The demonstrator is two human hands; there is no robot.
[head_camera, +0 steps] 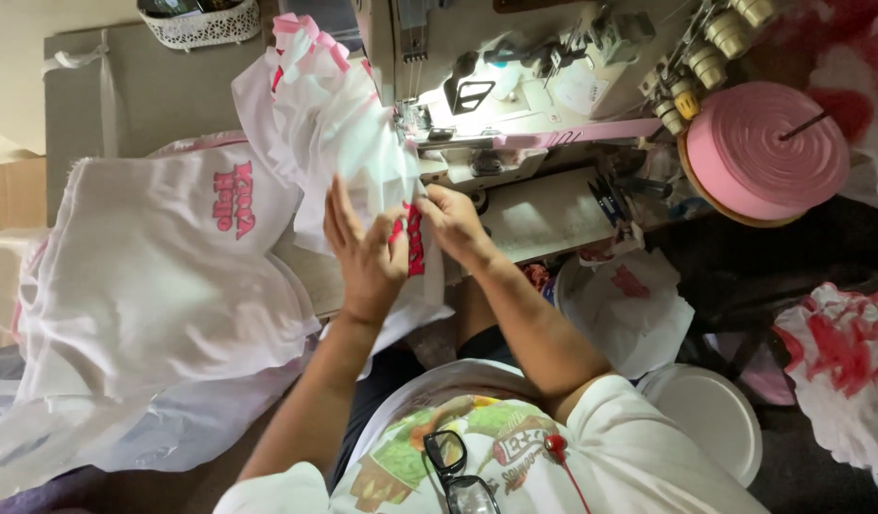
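Both the left hand [365,249] and right hand [452,221] grip white fabric [349,143] at the sewing machine [515,86].

**Pink tape roll and heaped garments crowded a sewing station**

A roll of pink binding tape [765,145] sat well to the right of the fingers, beside thread cones [706,57]. A stack of white garments with pink lettering [163,276] lay to their left. A white lace basket [206,24] stood far above them. Black eyeglasses [458,471] hung below, and a white round lid [710,419] rested lower right, near red-and-white cloth [844,362].
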